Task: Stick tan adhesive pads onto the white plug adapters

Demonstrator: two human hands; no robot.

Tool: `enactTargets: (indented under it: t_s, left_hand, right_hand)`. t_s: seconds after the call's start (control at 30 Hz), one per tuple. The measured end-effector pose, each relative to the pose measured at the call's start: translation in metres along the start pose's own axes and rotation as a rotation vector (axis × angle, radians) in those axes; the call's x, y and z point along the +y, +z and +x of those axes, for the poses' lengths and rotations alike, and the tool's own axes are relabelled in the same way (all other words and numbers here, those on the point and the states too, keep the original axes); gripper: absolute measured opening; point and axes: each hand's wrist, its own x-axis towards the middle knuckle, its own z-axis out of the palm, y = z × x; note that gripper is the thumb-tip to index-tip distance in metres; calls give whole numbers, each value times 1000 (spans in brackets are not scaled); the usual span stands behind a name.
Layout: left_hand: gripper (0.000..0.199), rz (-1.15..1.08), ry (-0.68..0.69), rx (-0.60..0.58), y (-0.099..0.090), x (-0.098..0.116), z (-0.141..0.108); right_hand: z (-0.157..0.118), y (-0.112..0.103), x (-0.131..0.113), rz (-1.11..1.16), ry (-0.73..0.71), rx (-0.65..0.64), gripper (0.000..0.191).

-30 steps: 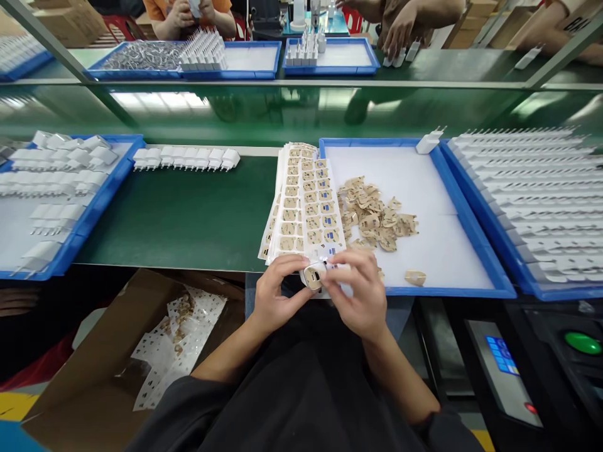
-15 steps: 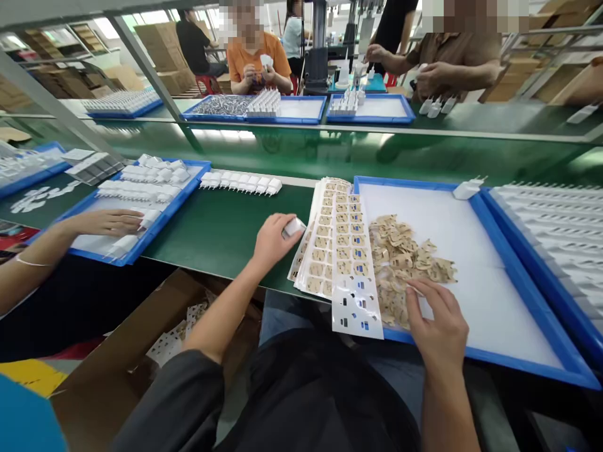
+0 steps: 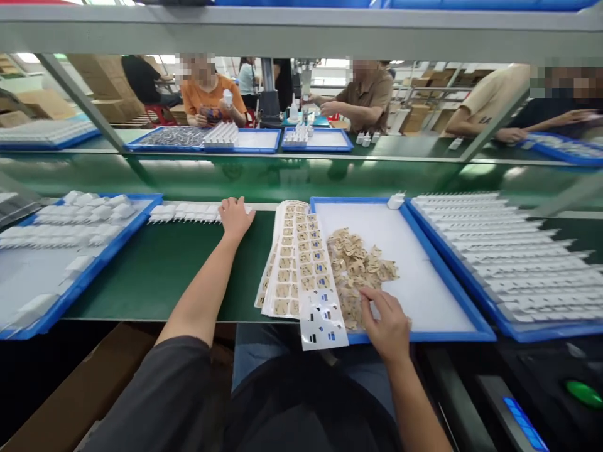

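Observation:
My left hand [image 3: 237, 218] reaches over the right end of a row of white plug chargers [image 3: 181, 212] at the table's far edge. Its fingers are bent over a white charger, which they mostly hide. Above a heap of small tan adhesive pieces [image 3: 358, 257], my right hand [image 3: 389, 323] has its thumb and forefinger together; anything between them is too small to make out. The heap lies in a blue-rimmed white tray [image 3: 443, 289]. Between my hands is a stack of sticker sheets [image 3: 285, 263], with a partly peeled sheet [image 3: 324, 314] overhanging the table edge.
One charger [image 3: 396, 200] stands at the tray's far right corner. Rows of white chargers fill another tray [image 3: 494, 263] on the right, and a tray [image 3: 136, 216] on the left holds more. A metal shelf beam [image 3: 301, 37] crosses overhead. Several people sit across the line.
My left hand has moved away from the sticker sheets, forward and left to the charger row. My right hand stays by the tan heap. The view has turned right and tilted up.

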Motion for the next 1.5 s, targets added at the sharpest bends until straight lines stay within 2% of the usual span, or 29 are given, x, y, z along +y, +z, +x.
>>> enactTargets:
  t_s: [0.1,0.17,0.27,0.33,0.43,0.53,0.63,0.73,0.8,0.9,0.97,1.03,1.1,1.17,1.2,1.3,1.37,1.4,1.43,1.5]
  left_hand:
    - [45,-82,115,-49,5,13,-17]
    - [36,-137,221,-108,10,26,-33]
    - [31,-192,370,-162,18,44,-58]
    - [32,-210,453,-160,23,52,-70]
    - [33,-256,539,-116,28,55,-75]
    - [32,-328,564,-61,29,51,-70]
    - [32,-382,544,-16,26,45,-65]
    - [32,-393,512,-5,25,41,-62]
    - [32,-391,492,-17,26,40,-62]
    - [33,-390,452,-30,29,40,-62]
    - [34,-384,432,-31,27,42,-61]
    - [33,-387,422,-24,18,47,-61]
    - [32,-425,411,-41,0,57,-65]
    - [36,-517,384,-138,-25,72,-77]
    - [40,-576,357,-214,-38,81,-86]
    - [51,-795,231,-494,-69,109,-123]
    - [61,-972,138,-663,-76,122,-151]
    - [63,-1051,72,-710,-76,126,-163]
    - [62,-1115,-7,-724,-74,128,-173]
    - [53,-1178,-178,-661,-69,127,-188]
  right_hand:
    - [3,-12,-7,103,64,-66,16]
    - [15,-22,-3,146,128,-192,18]
    - [58,-28,29,6,246,-397,25]
    - [103,-23,66,-99,316,-396,34]
    - [177,-6,127,-249,426,-369,54]
    - [230,15,168,-339,525,-343,63]
    - [251,31,185,-366,569,-322,55]
    - [256,39,188,-342,544,-327,35]
    - [258,40,187,-303,497,-342,30]
    - [261,39,175,-226,423,-376,29]
    - [256,33,155,-154,375,-405,34]
    - [238,22,122,-36,286,-439,46]
    - [208,6,79,197,70,-467,49]
    - [171,-7,33,271,-66,-459,40]
    - [152,-11,12,291,-88,-421,38]
    - [100,-8,-36,319,-86,-218,42]
    - [74,2,-54,335,-107,-108,47]
    - [63,8,-60,347,-116,-85,48]
    - [55,12,-64,367,-120,-100,51]
    - [44,18,-66,421,-112,-233,59]
